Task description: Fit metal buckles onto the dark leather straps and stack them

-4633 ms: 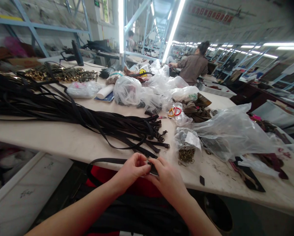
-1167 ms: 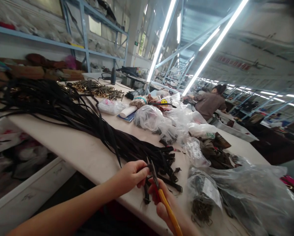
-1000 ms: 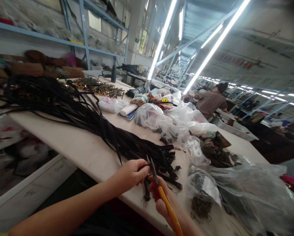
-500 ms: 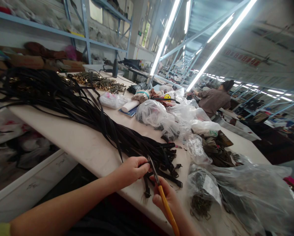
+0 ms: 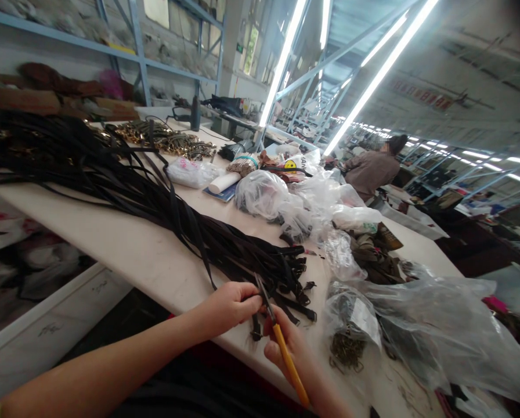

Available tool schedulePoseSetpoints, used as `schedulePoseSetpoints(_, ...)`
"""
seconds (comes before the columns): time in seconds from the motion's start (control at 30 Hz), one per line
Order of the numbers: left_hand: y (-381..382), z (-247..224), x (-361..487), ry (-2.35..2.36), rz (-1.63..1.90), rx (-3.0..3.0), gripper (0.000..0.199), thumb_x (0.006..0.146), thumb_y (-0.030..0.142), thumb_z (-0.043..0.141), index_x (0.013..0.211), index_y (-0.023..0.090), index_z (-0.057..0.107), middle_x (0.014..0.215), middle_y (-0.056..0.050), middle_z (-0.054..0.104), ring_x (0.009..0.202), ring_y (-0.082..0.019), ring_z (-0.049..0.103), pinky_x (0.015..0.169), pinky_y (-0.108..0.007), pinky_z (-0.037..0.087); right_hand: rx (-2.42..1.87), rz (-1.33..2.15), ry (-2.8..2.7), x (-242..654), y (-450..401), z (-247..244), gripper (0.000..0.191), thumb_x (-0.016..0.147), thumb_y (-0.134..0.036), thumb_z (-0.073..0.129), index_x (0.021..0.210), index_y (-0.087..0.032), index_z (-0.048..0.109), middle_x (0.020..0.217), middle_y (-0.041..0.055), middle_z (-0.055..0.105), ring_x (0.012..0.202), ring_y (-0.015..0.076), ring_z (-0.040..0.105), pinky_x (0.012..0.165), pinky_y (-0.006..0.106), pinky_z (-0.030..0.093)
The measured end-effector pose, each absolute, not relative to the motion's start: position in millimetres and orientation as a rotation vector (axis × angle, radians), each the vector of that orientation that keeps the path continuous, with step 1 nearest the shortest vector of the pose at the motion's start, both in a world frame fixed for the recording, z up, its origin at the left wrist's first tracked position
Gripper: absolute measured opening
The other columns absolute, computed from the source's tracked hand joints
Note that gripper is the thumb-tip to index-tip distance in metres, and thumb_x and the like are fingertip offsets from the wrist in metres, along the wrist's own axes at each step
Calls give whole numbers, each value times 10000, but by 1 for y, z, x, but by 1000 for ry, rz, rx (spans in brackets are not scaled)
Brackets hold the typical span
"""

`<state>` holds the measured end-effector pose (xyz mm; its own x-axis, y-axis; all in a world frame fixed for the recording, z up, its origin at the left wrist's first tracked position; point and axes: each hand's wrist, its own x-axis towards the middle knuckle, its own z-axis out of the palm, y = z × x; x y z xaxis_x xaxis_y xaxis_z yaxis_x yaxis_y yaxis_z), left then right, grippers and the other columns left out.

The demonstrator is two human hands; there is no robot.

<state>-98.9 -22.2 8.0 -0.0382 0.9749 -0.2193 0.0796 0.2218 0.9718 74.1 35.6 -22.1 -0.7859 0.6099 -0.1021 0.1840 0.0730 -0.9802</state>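
My left hand (image 5: 231, 306) is closed, its thumb and forefinger pinching the end of a black strap, mostly hidden by the fingers. My right hand (image 5: 288, 342) grips yellow-handled scissors (image 5: 286, 354). Their narrow dark blades point up and away, with the tips slightly apart, right beside my left fingertips. Just beyond both hands lies a long bundle of black straps (image 5: 225, 244) stretching across the table to the far left. Several loose strap ends with small metal fittings lie near the right hand, one of them hanging below the blades.
Clear plastic bags (image 5: 260, 194) crowd the right half of the white table (image 5: 125, 232). One bag (image 5: 353, 325) holds small metal pieces. Brass-coloured hardware (image 5: 168, 139) is heaped at the back left. A white bin (image 5: 60, 325) stands below the left edge. Farther off, a person (image 5: 368, 171) bends over.
The view has shifted slightly, so everything sits a little further left. Both hands keep their grip, and the scissors stay close to the left fingertips.
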Motion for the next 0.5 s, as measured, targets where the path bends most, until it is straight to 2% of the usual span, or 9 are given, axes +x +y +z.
schedulePoseSetpoints(0.17,-14,7,-97,1357,1002,1047,258,775,333,428,794,126,581,449,82,327,393,-64,260,363,-184,188,-813,1754,-2039,77,39,-38,488,688,-527,614,1035,-192,537,628,-45,380,532,81,315,485,207,272)
schedulePoseSetpoints(0.27,-6,1,-105,1377,1060,1030,257,777,378,427,704,146,509,455,80,351,411,-67,300,392,-185,235,-1037,1641,-2016,85,71,-49,521,698,-540,579,1072,-184,516,591,-54,390,465,74,334,435,203,290)
schedulePoseSetpoints(0.33,-2,-5,-114,1387,1101,1026,264,775,399,429,715,150,494,491,69,395,453,-75,358,444,-193,294,-1331,1372,-2036,91,116,-50,543,742,-544,493,1134,-170,476,561,-58,421,386,75,339,378,208,300)
schedulePoseSetpoints(0.4,1,-11,-124,1400,1122,1000,254,756,385,447,793,143,513,537,58,433,501,-89,408,504,-211,344,-1559,961,-2077,97,178,-40,532,759,-481,460,1173,-148,452,599,-29,515,372,92,407,378,224,356)
schedulePoseSetpoints(0.5,5,-19,-136,1453,1137,901,294,719,355,478,902,131,530,597,40,480,566,-111,458,581,-240,381,-1626,603,-2089,105,271,-10,495,728,-350,501,1158,-107,471,798,76,628,544,151,572,519,264,454)
